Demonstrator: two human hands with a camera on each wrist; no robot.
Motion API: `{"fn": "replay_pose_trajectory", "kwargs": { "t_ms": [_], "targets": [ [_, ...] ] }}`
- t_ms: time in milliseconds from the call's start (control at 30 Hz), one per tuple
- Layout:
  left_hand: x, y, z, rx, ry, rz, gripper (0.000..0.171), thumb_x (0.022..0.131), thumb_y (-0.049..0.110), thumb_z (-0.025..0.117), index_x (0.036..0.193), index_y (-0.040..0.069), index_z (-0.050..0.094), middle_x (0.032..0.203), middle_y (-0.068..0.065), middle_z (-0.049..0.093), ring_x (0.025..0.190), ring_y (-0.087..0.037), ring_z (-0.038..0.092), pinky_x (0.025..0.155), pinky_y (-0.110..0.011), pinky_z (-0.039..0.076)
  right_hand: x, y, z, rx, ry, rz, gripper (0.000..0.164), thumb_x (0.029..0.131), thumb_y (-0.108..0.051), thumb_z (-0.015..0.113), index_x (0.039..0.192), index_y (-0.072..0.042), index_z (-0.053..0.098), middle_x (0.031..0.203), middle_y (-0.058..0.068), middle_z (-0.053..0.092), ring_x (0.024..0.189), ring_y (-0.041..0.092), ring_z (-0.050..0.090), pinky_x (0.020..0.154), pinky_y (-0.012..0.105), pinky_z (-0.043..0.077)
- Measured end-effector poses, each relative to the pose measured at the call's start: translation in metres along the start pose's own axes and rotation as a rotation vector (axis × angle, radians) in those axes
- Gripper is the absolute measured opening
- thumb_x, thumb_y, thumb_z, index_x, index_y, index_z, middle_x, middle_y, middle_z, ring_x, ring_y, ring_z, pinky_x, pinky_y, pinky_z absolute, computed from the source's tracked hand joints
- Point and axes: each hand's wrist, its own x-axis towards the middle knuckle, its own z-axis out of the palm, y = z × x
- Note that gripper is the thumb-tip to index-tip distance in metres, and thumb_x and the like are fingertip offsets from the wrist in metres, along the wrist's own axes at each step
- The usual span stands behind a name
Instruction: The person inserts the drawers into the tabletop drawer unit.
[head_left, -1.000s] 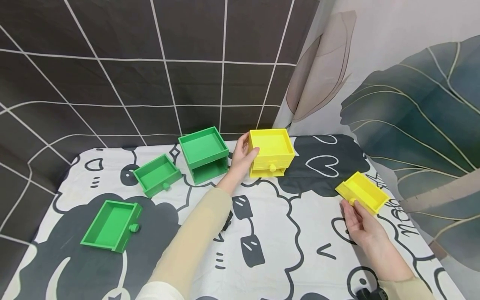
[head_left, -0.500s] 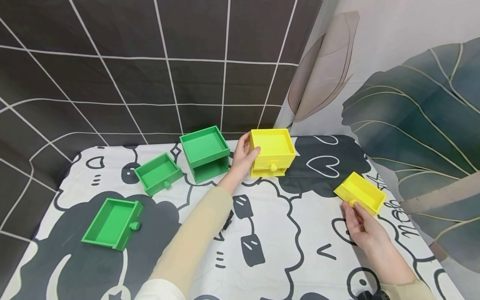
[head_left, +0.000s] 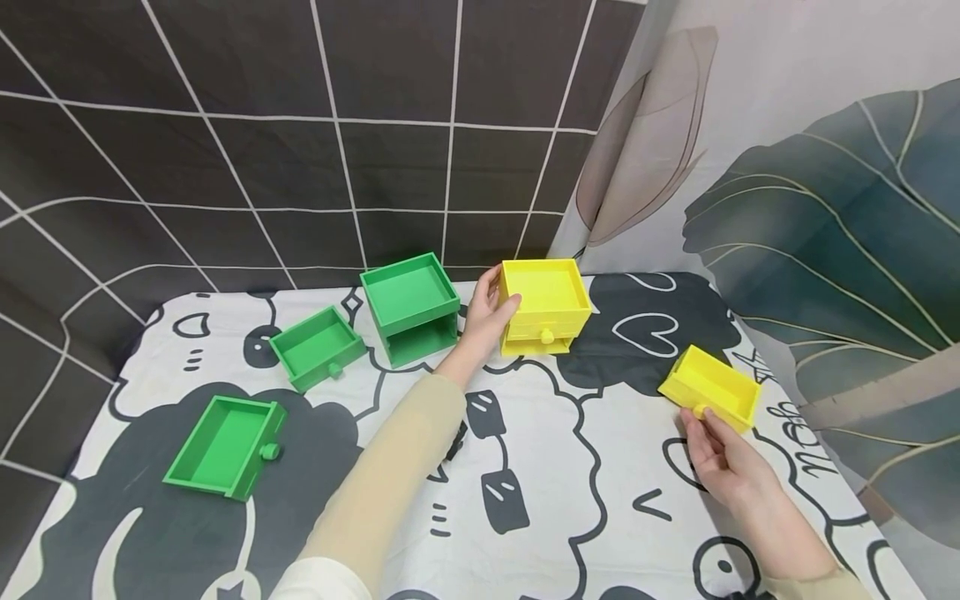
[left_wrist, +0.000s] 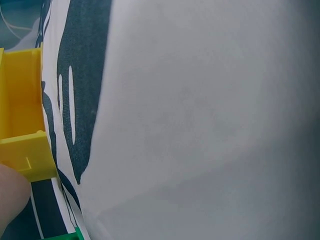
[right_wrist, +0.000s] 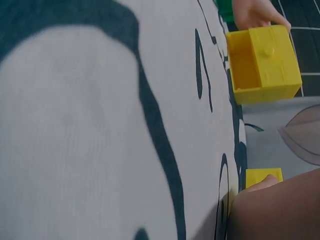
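My left hand [head_left: 486, 321] grips the left side of a small yellow drawer cabinet [head_left: 547, 287], thumb at the front. One knobbed drawer fills the cabinet's upper slot; its lower slot [right_wrist: 246, 67] shows as an open gap in the right wrist view. Off to the right, my right hand [head_left: 727, 462] pinches the knob of a loose yellow drawer [head_left: 716, 387], its tray side up. That drawer's front [right_wrist: 262, 175] is partly hidden behind the right hand in the right wrist view. At the left wrist view's edge, a thumb [left_wrist: 12, 192] presses the cabinet.
Left of the yellow cabinet stands a green cabinet [head_left: 408, 292] with an open lower slot. Two loose green drawers lie further left, one [head_left: 317, 346] near it and another [head_left: 221, 450] closer to me. A patterned cloth [head_left: 540, 467] covers the table; a dark gridded curtain [head_left: 390, 167] hangs behind.
My right hand has moved the yellow drawer slightly left, towards the cabinet, turning it a little. The left hand still holds the yellow cabinet in place.
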Motion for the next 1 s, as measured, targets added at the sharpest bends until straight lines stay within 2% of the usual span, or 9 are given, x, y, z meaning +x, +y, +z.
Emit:
{"fn": "replay_pose_trajectory", "kwargs": {
  "t_ms": [167,300,400,533,767,1000],
  "targets": [
    [-0.001,0.0,-0.001,-0.015,0.002,0.011,0.07,0.102,0.008,0.061,0.165,0.014,0.031,0.173,-0.006,0.033,0.162,-0.021,0.031,0.136,-0.032,0.028,0.0,0.005,0.004,-0.022,-0.005,0.012,0.007,0.096,-0.015,0.079,0.1,-0.014,0.073,0.095,0.009,0.08,0.095,0.013,0.08,0.095,0.015,0.062],
    [-0.001,0.0,0.0,-0.017,-0.003,0.017,0.07,0.102,0.007,0.06,0.165,0.012,0.03,0.173,-0.007,0.033,0.163,-0.021,0.03,0.136,-0.031,0.028,0.0,0.01,0.007,-0.063,-0.014,0.021,0.007,0.1,-0.018,0.074,0.098,-0.011,0.073,0.095,0.009,0.079,0.093,0.013,0.08,0.095,0.014,0.061],
    [-0.003,0.001,0.0,-0.033,-0.008,0.032,0.07,0.101,0.005,0.06,0.165,0.008,0.03,0.173,-0.01,0.033,0.163,-0.023,0.03,0.136,-0.032,0.027,0.0,0.015,0.01,-0.106,-0.025,0.025,0.015,0.104,-0.021,0.067,0.096,-0.01,0.073,0.095,0.009,0.079,0.092,0.012,0.079,0.095,0.013,0.061],
    [-0.006,0.005,-0.001,-0.052,-0.014,0.047,0.07,0.101,0.003,0.06,0.164,0.007,0.03,0.172,-0.012,0.033,0.163,-0.026,0.03,0.137,-0.033,0.027,-0.001,0.021,0.015,-0.138,-0.027,0.033,0.015,0.104,-0.019,0.068,0.094,-0.009,0.073,0.095,0.009,0.08,0.092,0.011,0.079,0.095,0.012,0.061],
    [-0.005,0.007,-0.001,-0.04,-0.013,0.032,0.07,0.101,0.005,0.061,0.165,0.009,0.031,0.173,-0.01,0.033,0.163,-0.024,0.03,0.136,-0.033,0.028,0.0,0.031,0.019,-0.213,-0.067,0.026,0.012,0.103,-0.018,0.07,0.095,-0.01,0.073,0.097,0.007,0.08,0.092,0.01,0.079,0.095,0.012,0.061],
    [-0.006,0.008,-0.001,-0.036,-0.009,0.019,0.069,0.102,0.006,0.061,0.164,0.01,0.032,0.173,-0.009,0.033,0.163,-0.023,0.03,0.136,-0.033,0.028,0.0,0.039,0.025,-0.286,-0.085,0.044,0.019,0.106,-0.023,0.065,0.094,-0.01,0.073,0.095,0.007,0.081,0.091,0.008,0.079,0.093,0.011,0.061]
  ]
}}
